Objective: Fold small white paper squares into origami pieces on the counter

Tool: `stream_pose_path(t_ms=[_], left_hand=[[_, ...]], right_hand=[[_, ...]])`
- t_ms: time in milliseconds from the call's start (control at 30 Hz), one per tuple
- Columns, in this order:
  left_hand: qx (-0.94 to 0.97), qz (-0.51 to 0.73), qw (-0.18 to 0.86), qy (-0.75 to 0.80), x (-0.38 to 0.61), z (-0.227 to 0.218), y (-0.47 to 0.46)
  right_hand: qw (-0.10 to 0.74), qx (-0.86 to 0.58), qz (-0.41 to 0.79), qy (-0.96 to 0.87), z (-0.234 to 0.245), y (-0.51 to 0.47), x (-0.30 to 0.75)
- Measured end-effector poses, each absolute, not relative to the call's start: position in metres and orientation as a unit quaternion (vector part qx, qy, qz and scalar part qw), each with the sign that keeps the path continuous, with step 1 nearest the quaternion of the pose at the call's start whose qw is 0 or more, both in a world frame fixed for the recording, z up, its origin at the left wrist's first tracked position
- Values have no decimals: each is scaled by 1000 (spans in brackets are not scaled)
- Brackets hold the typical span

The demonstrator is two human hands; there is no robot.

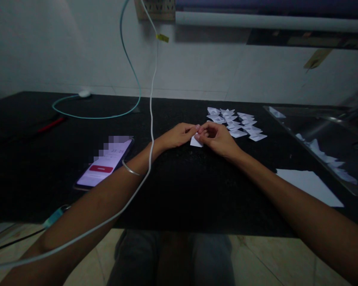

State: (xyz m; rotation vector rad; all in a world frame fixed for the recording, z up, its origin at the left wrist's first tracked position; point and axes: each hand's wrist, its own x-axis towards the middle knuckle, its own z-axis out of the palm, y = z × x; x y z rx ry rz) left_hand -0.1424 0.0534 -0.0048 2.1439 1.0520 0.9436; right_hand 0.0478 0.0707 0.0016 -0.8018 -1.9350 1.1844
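Pinching folded paper piece (196,141) between left hand (179,136), right hand (216,139) fingertips

Head-worn view, forward-down, close over the counter (179,194)

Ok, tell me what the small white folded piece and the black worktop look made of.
The small white folded piece, pinched between left hand and right hand: thin matte paper, given its crisp creases; black worktop: possibly polished stone, faint sheen.
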Motion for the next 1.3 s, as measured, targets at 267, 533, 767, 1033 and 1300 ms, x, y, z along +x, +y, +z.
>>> stream_pose_path(t_ms=[267, 533, 767, 1033, 1300], left_hand=[[773, 349, 341, 405, -141, 0, 48], [796, 352, 307, 385, -141, 3, 48], [795, 362, 293, 388, -141, 1, 51], [771, 373, 306, 416, -141, -2, 51], [776, 371, 311, 405, -142, -1, 51]], right_hand=[[337, -318, 465, -754, 1, 73, 49], [342, -298, 482, -749, 2, 70, 49], [364, -284, 496, -735, 5, 67, 47], [382, -320, 517, -696, 6, 62, 45], [381, -320, 528, -688, 9, 58, 46]])
